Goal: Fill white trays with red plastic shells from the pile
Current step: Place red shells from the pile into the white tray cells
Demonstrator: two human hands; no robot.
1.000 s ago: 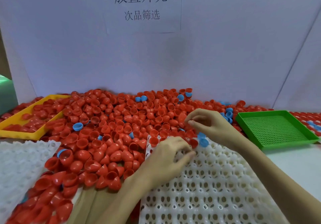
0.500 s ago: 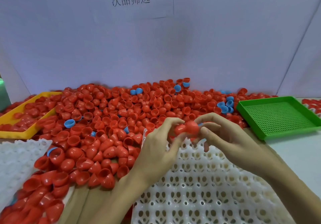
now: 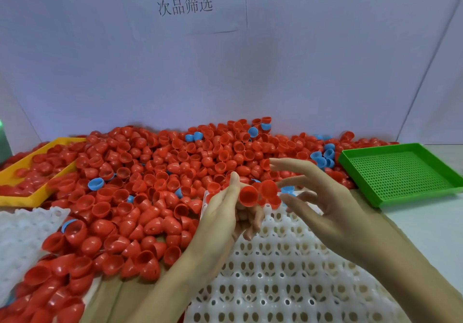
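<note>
Left hand (image 3: 223, 212) fingers pinch red shell (image 3: 248, 195) – right hand (image 3: 323, 205) fingers spread; white tray (image 3: 288, 272), shell pile (image 3: 150, 172).

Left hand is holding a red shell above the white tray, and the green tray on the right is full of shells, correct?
Not quite. The head view shows the green tray holds no shells. The left hand does hold a red shell above the white tray.

Wall sheet (image 3: 190, 4): "次品筛选" (top line cropped)
</note>
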